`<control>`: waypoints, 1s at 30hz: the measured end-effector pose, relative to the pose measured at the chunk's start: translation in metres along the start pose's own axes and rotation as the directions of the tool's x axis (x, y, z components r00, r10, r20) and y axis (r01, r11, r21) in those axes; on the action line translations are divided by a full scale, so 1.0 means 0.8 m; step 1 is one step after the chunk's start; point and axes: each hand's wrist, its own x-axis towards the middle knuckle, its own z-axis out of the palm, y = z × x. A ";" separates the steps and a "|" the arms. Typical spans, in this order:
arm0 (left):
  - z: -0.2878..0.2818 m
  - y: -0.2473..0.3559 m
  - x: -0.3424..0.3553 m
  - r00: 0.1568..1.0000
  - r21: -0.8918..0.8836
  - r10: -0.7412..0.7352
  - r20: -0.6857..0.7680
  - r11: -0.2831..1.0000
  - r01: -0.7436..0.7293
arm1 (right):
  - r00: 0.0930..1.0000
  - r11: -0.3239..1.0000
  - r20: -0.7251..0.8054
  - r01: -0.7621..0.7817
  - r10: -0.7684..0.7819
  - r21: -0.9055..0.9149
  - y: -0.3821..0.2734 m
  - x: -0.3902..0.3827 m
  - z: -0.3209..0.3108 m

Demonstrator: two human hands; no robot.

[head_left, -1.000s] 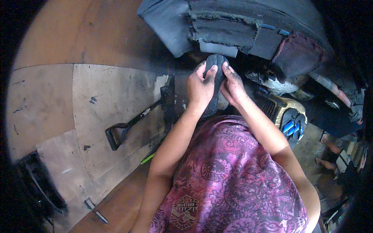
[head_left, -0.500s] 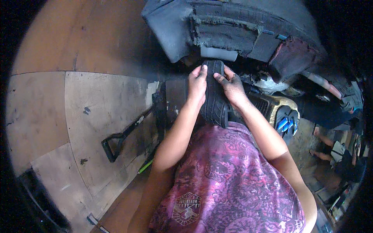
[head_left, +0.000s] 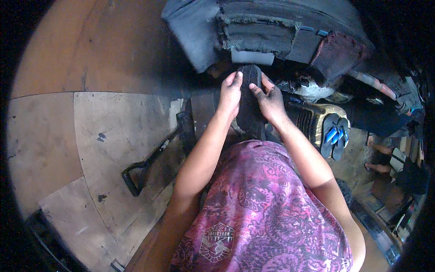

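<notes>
A black treaded tire (head_left: 250, 109) stands edge-on in front of my chest, its lower end close to my purple patterned shirt (head_left: 267, 195). My left hand (head_left: 231, 94) grips its left side near the top, thumb pressed along the edge. On the other side my right hand (head_left: 272, 100) holds it, thumb laid over the tread and fingers round the right edge. Dark smudges mark the thumb and fingers of the right hand. The far side of the tire is hidden, and its tread looks blurred.
Worn grey-black cloth with patches (head_left: 258, 34) hangs just beyond my hands. At right, blue-strapped flip-flops (head_left: 334, 136) rest on a yellowish ribbed block (head_left: 310, 120). A bent black metal handle (head_left: 136, 179) stands by the wooden panels (head_left: 122, 136) at left. Another person's legs (head_left: 380, 158) show far right.
The tire has turned or slid in my hands: its clear tread grooves are now blurred, and its lower end sits slightly higher. Both hands keep their hold in nearly the same place.
</notes>
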 end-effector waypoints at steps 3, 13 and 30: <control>-0.004 0.002 0.003 1.000 0.052 0.021 -0.013 0.998 -0.020 | 0.999 0.998 0.048 -0.007 0.004 0.062 0.003 0.001 -0.001; 0.000 0.020 -0.005 0.992 0.337 0.120 0.047 0.933 -0.129 | 0.996 0.833 0.087 -0.025 -0.028 0.553 0.038 -0.019 0.001; 0.021 0.016 -0.023 0.970 0.561 0.238 0.056 0.796 -0.227 | 0.921 0.813 0.314 0.360 -0.231 -0.458 0.033 -0.023 -0.045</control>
